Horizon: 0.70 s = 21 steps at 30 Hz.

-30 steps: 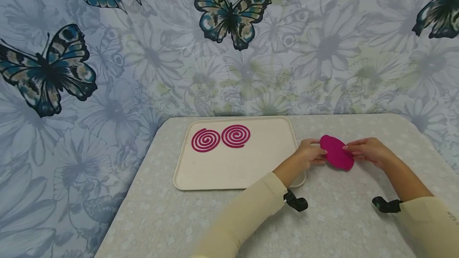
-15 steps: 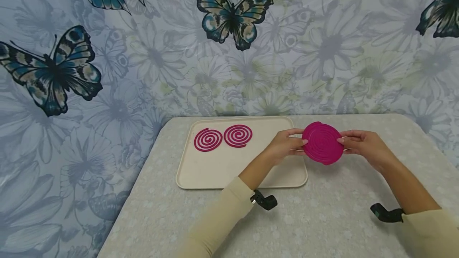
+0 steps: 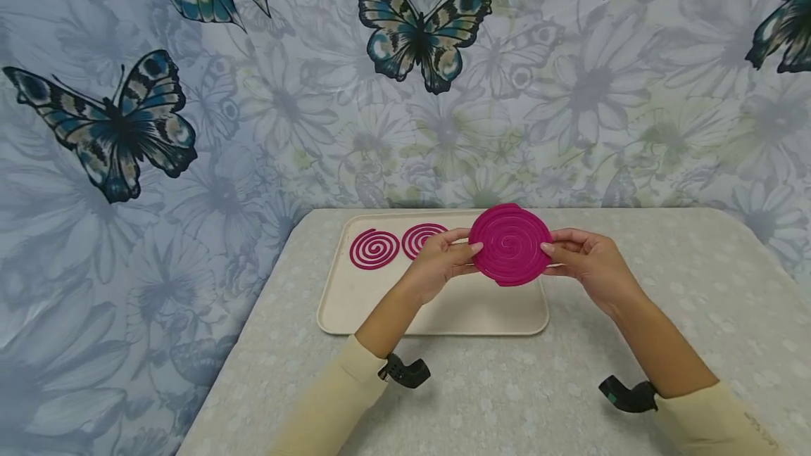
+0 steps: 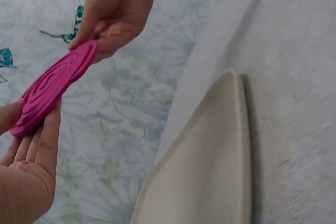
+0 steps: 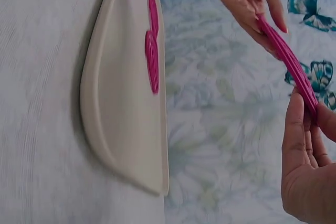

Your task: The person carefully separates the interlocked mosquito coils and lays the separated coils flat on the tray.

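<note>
A magenta disc of mosquito coils (image 3: 509, 245), wound tightly into one another, is held up between both hands above the right part of the tray. My left hand (image 3: 437, 264) pinches its left edge, thumb on the face towards me and fingers behind. At the opposite edge my right hand (image 3: 588, 262) does the same. The right wrist view shows the disc edge-on between the two hands. On the cream tray (image 3: 437, 319) lie two separate magenta spirals: one mosquito coil (image 3: 374, 250) at the far left, the other coil (image 3: 419, 236) beside it, partly hidden behind my left hand.
The tray has a low raised rim (image 5: 92, 93) and rests on a table with a pale patterned cloth (image 3: 507, 385). Just behind the table's far edge stands a wall (image 3: 589, 104) with butterflies and flowers. A black wrist camera (image 3: 405, 371) sticks out below my left wrist.
Both hands have carried the disc leftwards and up, from right of the tray to above its right part. The disc has turned its flat face towards me. Both spirals stay on the tray.
</note>
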{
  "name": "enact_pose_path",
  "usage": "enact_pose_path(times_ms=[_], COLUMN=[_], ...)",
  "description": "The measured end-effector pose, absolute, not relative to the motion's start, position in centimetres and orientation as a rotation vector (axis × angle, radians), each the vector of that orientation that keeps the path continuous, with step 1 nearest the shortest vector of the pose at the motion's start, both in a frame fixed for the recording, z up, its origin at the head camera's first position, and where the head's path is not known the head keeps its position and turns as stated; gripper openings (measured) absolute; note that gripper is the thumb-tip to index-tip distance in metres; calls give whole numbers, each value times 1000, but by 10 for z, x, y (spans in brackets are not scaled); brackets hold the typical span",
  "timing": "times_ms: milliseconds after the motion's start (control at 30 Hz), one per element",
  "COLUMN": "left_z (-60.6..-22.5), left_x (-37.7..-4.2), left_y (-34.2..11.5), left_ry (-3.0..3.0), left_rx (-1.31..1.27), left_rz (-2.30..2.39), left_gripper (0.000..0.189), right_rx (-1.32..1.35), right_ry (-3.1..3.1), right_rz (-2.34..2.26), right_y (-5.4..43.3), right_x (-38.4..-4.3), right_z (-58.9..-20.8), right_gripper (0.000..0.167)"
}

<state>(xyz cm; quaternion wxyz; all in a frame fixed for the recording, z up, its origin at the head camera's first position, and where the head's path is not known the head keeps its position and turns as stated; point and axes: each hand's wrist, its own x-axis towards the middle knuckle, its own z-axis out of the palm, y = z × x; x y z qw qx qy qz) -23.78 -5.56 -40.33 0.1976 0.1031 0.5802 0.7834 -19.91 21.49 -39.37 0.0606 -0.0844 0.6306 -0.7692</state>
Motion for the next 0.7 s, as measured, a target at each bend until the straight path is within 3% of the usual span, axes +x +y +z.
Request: enact_pose_path(times_ms=[433,700], left_z=[-409,-413], left_x=[-223,-220], left_y=[-80,-92], left_ry=[1759,1738], left_rx=[140,177], left_rz=[2325,2308], left_gripper=[41,44], right_rx=[-333,-356], right_ry=[1878,1674], right_rz=[-2284,-2312], right_y=[156,143], right_x=[-210,-218], right_z=[-401,-407], right_gripper=[26,13])
